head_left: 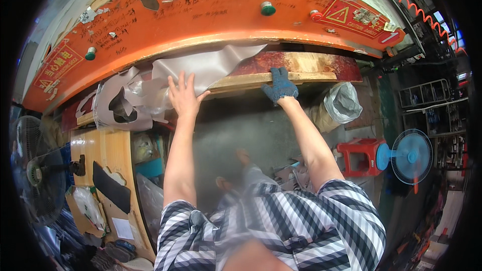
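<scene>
A sheet of shiny grey-mauve material, like leather or vinyl, lies on the machine's wooden bed and runs back under the orange beam. My bare left hand rests on its near edge, fingers spread. Left of that hand, a cut remnant with holes hangs over the bed's front edge. My right hand, in a blue knitted glove, lies on the front edge of the worn wooden board, its fingers apart and nothing in them. Whether the sheet continues far beneath the beam is hidden.
The orange beam carries green buttons and a red button. A lined sack, red stool and blue fan stand right. Left are a wooden table and dark fan.
</scene>
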`<state>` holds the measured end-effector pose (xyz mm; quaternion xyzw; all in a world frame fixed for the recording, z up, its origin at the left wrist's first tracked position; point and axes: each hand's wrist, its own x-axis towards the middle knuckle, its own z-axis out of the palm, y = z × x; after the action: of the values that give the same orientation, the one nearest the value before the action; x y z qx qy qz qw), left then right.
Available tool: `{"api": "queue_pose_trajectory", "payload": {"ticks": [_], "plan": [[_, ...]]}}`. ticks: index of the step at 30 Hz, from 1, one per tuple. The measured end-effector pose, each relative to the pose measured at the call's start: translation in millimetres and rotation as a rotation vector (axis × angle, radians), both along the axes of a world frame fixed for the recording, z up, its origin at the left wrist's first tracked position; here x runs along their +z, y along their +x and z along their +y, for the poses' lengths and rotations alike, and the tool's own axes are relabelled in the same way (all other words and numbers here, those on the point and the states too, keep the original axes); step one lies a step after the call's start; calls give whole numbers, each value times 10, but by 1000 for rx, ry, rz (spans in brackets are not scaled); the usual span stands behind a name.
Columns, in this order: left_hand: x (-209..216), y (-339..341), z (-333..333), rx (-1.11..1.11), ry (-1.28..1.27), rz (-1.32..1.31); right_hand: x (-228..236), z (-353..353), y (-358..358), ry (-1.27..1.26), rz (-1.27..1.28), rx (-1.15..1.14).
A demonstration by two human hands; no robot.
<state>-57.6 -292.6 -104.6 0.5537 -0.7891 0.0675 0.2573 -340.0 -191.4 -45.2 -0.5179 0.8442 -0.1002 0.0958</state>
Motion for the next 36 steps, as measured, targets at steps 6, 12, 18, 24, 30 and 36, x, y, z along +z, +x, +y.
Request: {"api": "queue_pose_trajectory", "payload": {"ticks": [6,12,18,24,30,36], "plan": [[-62,42,25,5,5,-39,-63,-38,-46,37,10,7],[-90,190,181,-17,80,-80,-117,135,14,51,-2,6],[-83,426,641,-93,95,-52,-127,544,130,35,0,35],[-135,668,1259,-147,127,110,-16,1098,254,129,9,71],[-396,834,1870,-135,-11,183,340,1239,254,16,-513,64],[-635,1048,2343,-150,-134,199,619,375,773,-241,-208,245]]}}
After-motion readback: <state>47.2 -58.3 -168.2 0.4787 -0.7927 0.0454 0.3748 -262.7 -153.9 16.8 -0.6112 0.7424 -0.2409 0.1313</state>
